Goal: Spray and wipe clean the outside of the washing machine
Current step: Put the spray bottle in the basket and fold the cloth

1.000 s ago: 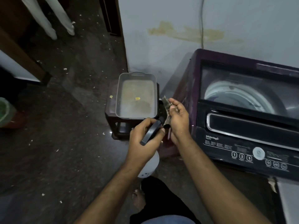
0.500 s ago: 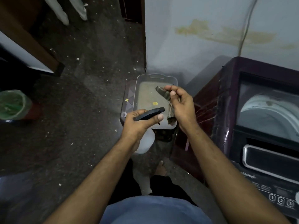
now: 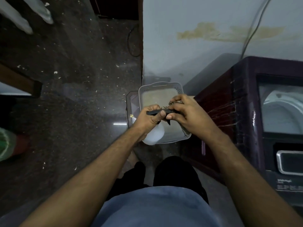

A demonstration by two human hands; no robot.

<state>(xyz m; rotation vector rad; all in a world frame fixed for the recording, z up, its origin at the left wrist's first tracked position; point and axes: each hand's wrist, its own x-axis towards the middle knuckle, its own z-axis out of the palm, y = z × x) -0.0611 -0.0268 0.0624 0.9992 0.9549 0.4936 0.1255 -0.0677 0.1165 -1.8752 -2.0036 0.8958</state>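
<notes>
The two hands have come together over the grey tub point(image 3: 164, 86), which sits on a dark stool point(image 3: 131, 102) just beside the washing machine point(image 3: 242, 102). The left hand point(image 3: 148, 118) grips the spray bottle point(image 3: 154, 135) by its black head, fingers curled round it. The right hand point(image 3: 185, 114), a moment ago apart, now touches the nozzle and pinches the small cloth point(image 3: 176, 102). I judge the cloth is being wetted; the machine's side is not yet wiped.

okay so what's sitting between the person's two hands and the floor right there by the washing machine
In the head view, a grey tray on a dark stool lies under the left hand and right hand.
</notes>
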